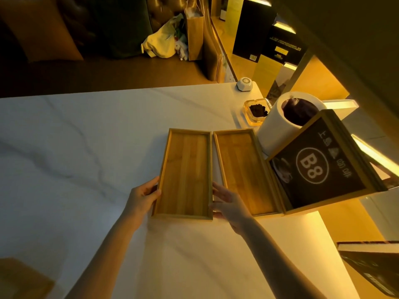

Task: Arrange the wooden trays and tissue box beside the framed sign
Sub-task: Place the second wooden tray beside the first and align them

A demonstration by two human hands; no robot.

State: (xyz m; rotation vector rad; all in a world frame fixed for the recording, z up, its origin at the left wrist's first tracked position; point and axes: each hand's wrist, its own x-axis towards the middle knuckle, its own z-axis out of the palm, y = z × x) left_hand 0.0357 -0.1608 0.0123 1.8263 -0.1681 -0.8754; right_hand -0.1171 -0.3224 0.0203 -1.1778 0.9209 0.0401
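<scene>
Two long wooden trays lie side by side on the white marble table (86, 147). The left tray (185, 173) is held at its near end from both sides. My left hand (143, 196) grips its left rim, and my right hand (226, 203) presses its right rim, fingers in the gap between the trays. The right tray (241, 169) rests against the framed sign (319, 167), a dark wood-framed board marked "B8". A white cylindrical container (274, 128) with a dark lining stands behind the sign. I cannot tell whether it is the tissue box.
A glass ashtray (254, 113) with dark contents and a small white round device (245, 84) sit at the table's far right corner. A dark booklet (375, 266) lies at the near right. Bags and a sofa stand on the floor beyond the table.
</scene>
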